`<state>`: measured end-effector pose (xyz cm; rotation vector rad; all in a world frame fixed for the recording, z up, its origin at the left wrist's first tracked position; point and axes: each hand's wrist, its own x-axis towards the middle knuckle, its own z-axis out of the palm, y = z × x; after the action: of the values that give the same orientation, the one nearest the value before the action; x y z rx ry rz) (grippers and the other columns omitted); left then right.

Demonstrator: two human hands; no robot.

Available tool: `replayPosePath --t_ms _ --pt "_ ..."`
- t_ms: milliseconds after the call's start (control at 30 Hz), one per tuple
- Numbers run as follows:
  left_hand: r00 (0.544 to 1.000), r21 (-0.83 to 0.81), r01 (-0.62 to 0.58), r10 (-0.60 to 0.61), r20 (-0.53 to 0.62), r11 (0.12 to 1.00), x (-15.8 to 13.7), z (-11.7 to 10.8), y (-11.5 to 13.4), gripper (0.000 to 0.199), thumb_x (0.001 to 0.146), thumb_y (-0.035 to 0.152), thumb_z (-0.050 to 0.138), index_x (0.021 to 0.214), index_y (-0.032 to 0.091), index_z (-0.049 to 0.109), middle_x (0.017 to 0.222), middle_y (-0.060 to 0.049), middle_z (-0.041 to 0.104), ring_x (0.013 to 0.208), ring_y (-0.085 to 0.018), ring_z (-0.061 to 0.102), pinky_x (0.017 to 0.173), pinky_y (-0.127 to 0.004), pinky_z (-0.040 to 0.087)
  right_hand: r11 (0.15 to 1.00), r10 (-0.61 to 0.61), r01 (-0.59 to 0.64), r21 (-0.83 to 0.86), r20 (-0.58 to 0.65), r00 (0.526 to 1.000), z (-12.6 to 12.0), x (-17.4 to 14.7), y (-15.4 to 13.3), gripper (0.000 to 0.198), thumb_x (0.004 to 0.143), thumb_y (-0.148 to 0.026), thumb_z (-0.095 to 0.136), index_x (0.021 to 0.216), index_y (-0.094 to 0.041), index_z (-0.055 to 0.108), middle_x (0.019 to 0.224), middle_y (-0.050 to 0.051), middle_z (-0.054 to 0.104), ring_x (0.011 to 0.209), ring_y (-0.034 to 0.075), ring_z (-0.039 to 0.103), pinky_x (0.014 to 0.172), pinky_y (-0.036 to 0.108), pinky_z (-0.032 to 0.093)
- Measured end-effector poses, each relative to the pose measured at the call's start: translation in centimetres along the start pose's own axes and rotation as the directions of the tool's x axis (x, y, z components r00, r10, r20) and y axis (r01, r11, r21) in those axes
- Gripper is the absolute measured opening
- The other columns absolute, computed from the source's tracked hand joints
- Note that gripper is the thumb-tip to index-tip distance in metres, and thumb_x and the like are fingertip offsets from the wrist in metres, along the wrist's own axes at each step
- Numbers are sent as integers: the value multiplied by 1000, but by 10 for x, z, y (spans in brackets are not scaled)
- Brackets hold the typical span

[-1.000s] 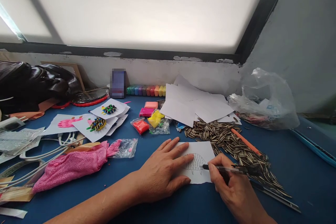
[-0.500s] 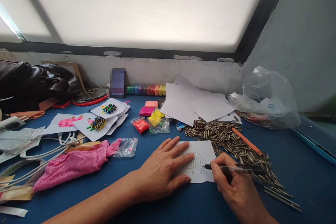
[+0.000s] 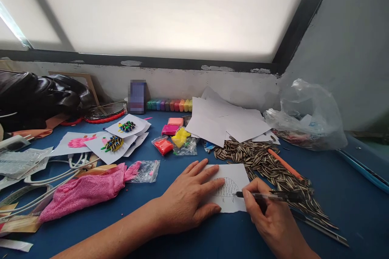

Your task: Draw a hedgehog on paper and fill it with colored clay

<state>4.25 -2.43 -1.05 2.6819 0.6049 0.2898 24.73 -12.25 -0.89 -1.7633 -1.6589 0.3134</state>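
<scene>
Head view, the sole one. Small white sheet (image 3: 240,173) lies flat on the blue surface (image 3: 170,247), directly before me. On it, a rounded outline (image 3: 230,187) filled with short wavy marks, two small leg-like strokes beneath.

My left fingers (image 3: 211,187) are fanned out, palm down, over the sheet's left part; index finger lies across the outline's left portion, so whatever is drawn under it is hidden. My right fingers (image 3: 252,206) pinch a black pen (image 3: 273,196), held slanting low, nib by the outline's lower right. Cannot tell whether nib touches paper or hovers just over it.

Risks, by my judgement. Slip: left fingers press one side only; a hard stroke at the free right edge could swivel the sheet and drag a line past the outline. Smear: if the ink is wet, the index finger sliding over the marks could blur them. Crowding: strokes near the bottom rim could run into the leg marks.

Right side: striped seeds (image 3: 263,158) spread close to the sheet's right edge, an orange stick (image 3: 285,164) among them; slim metal-looking tool (image 3: 325,226) beyond my right wrist. A wide swing of the pen's rear end could scatter seeds; one lodged under the sheet would make a bump and a skipped line.
</scene>
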Motion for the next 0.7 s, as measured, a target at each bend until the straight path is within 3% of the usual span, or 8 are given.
replayPosePath --t_ms 400,700 --pt "999 0 11 -11 32 1000 1 -1 0 54 91 48 52 141 29 44 154 -5 33 143 -36 24 116 -55 25 999 -36 36 -10 -15 999 0 2 -2 26 92 -32 42 68 -25 45 53 -8 33 41 10 36 37 21 31" --pt "1000 -11 1 -1 3 1000 1 -3 1 53 91 48 53 140 27 46 152 -6 37 142 -36 27 116 -54 25 1000 10 -10 27 1 1000 -2 0 -2 26 92 -35 42 68 -25 47 53 -7 37 43 11 38 38 21 33"
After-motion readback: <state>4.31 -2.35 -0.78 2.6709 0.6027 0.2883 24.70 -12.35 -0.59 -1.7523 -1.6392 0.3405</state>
